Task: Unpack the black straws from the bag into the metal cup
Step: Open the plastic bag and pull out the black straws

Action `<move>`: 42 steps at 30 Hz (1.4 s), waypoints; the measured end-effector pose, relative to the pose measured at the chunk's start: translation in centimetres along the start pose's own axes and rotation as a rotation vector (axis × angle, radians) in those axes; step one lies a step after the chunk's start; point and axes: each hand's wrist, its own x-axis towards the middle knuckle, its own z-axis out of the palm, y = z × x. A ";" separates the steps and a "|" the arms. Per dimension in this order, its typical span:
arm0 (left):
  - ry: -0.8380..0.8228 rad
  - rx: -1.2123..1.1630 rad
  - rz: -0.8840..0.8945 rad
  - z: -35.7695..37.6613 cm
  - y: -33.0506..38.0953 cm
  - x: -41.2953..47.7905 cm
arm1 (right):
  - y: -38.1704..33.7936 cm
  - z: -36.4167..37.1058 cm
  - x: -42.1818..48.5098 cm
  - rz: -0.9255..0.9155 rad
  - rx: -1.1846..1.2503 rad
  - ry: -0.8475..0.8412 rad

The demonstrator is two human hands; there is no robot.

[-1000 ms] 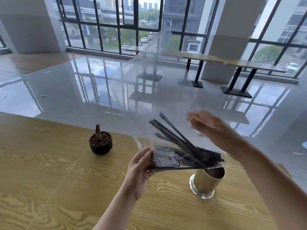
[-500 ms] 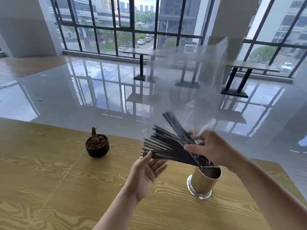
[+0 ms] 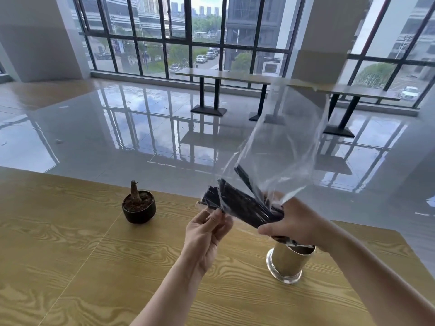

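Right hand (image 3: 295, 223) grips the bundle of thin black plastic straws (image 3: 242, 205) through the clear plastic bag (image 3: 277, 142), lower ends aimed just above the shiny cylindrical metal cup (image 3: 288, 260) near the desk's (image 3: 70, 255) right edge. Left hand (image 3: 207, 229) pinches the bag's lower edge at the straws' upper ends. Straws look still bagged; cup interior seems empty. Judged early: transfer not done. Small dark potted plant (image 3: 138, 205) sits well left.
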 end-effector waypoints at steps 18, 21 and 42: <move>0.129 0.312 0.148 0.1 3.0 0.1 | 4.3 0.3 -0.4 0.154 0.364 0.027; 0.145 0.373 0.256 0.8 4.4 0.1 | 5.0 1.5 0.0 0.139 0.639 0.219; 0.053 0.835 0.574 6.5 8.3 0.9 | 8.4 9.0 2.7 0.164 1.250 0.111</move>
